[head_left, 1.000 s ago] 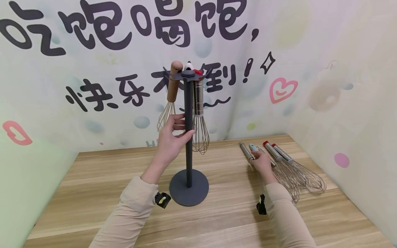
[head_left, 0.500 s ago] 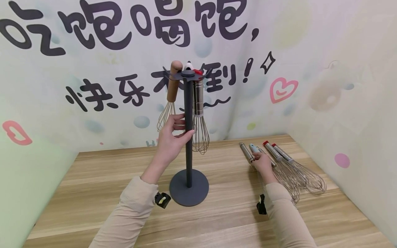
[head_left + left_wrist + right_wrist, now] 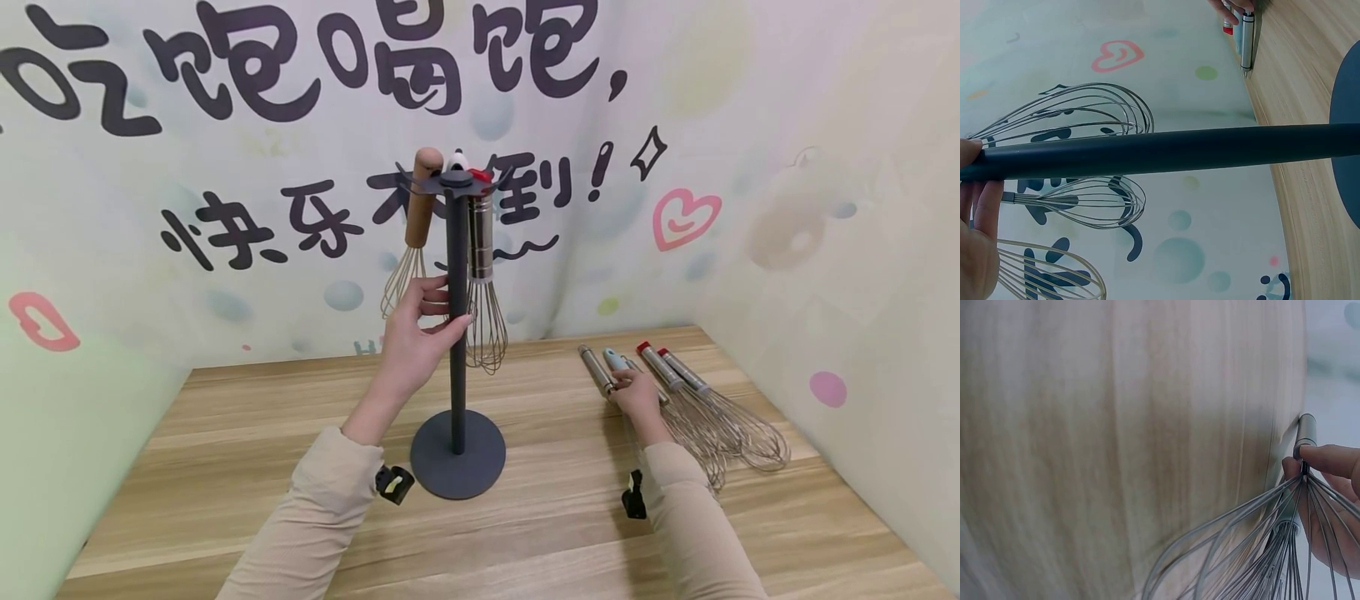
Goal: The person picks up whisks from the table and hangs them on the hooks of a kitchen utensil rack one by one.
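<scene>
My left hand (image 3: 411, 346) holds the upright pole (image 3: 458, 383) of a dark grey stand, with the thumb across its front and the fingers behind. From the stand's hooks hang a wooden-handled whisk (image 3: 419, 217) and a steel whisk with a red tip (image 3: 481, 237); a white handle end (image 3: 457, 158) shows behind the top. Over on the right, my right hand (image 3: 637, 396) pinches a steel whisk (image 3: 595, 367) low on its handle. In the right wrist view, thumb and finger meet where the handle (image 3: 1307, 430) joins the wires.
Beside the right hand lie a whisk with a light blue handle end (image 3: 613, 358) and two red-tipped steel whisks (image 3: 660, 365) (image 3: 682, 369), wire loops overlapping. The stand's round base (image 3: 480, 479) rests on the wooden table (image 3: 300, 467). A printed wall (image 3: 337, 125) rises behind.
</scene>
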{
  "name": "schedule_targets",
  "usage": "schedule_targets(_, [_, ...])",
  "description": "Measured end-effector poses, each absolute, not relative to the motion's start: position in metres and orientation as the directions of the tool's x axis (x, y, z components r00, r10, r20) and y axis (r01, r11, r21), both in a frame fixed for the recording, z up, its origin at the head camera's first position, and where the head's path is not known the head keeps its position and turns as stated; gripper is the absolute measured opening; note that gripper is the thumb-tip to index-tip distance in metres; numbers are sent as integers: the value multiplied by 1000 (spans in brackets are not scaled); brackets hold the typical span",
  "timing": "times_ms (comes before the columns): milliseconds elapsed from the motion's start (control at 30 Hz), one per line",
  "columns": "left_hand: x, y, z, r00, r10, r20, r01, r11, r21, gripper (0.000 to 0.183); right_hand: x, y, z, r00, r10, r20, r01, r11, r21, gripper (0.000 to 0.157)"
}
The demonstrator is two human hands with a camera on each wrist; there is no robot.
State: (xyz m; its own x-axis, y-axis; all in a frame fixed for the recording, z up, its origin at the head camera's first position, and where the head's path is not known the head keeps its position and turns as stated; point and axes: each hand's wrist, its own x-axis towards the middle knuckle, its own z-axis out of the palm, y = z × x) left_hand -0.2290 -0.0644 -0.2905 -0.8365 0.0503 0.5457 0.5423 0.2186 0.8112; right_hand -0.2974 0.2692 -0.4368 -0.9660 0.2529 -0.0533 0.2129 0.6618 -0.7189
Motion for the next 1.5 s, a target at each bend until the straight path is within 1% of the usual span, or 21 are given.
schedule_targets(167, [-229,-64,-290,-837,52,545,542,218,811,49,-296,269,-434,-965,254,-58,215,651,-728,45])
schedule_targets(400, [-229,-65,-290,-835,46,548,544,221,809,49,-294,265,-425,-976,217,0,141,631,-763,42])
schedule_targets(633, [-229,-65,-289,-831,53,554,551,219,806,49,-298,258,-417,-980,198,13,110,597,-795,43])
schedule_targets(867, [-230,-65,-289,-832,53,553,549,225,805,49,-301,249,-407,-983,184,-15,110,515,-850,45])
schedule_targets(1033, [-229,-65,-290,-832,48,553,548,228,805,49,-304,244,-401,-983,185,6,81,461,-884,43])
schedule_targets(1200, [-229,-65,-291,-837,49,545,541,221,811,49,-305,238,-395,-982,189,32,55,441,-896,44])
schedule_targets(1333, [-229,-65,-291,-838,49,544,540,220,812,49,-304,233,-387,-982,188,30,50,411,-910,45])
schedule_targets(1500, [-229,-65,-291,-837,47,545,540,223,812,49,-302,226,-376,-987,160,9,44,328,-944,46])
